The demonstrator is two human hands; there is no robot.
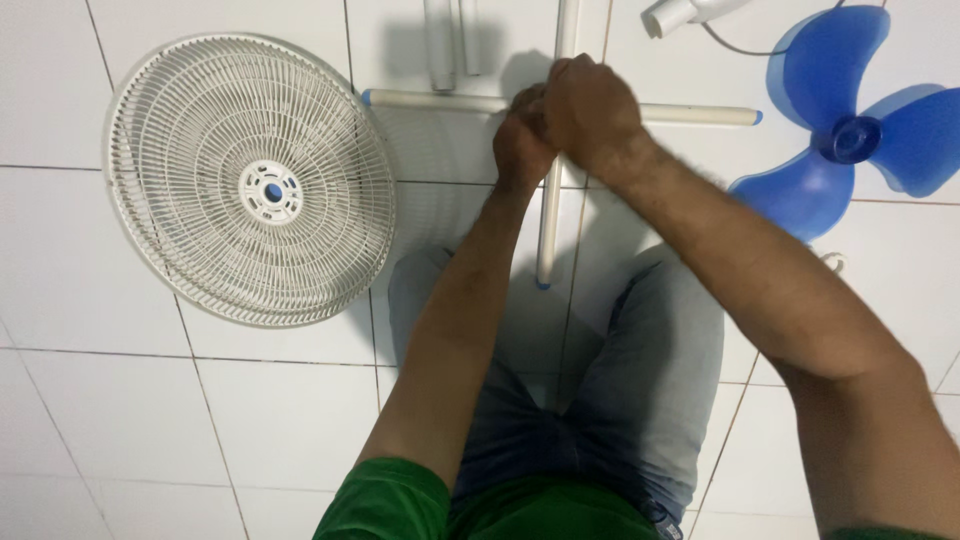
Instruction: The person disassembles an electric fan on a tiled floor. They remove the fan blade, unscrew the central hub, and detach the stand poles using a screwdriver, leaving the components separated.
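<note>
A white cross-shaped fan base (690,114) of two crossed bars with blue end caps lies on the white tiled floor in front of my knees. Both hands press together at the centre where the bars cross. My left hand (520,140) is closed just under and beside my right hand (590,110), which covers the joint from above. What lies under my fingers at the crossing is hidden.
A round white fan grille (250,180) lies flat at the left. A blue three-blade fan propeller (850,135) lies at the right. White tubes (440,45) and a white motor part with a cable (680,15) sit at the top edge.
</note>
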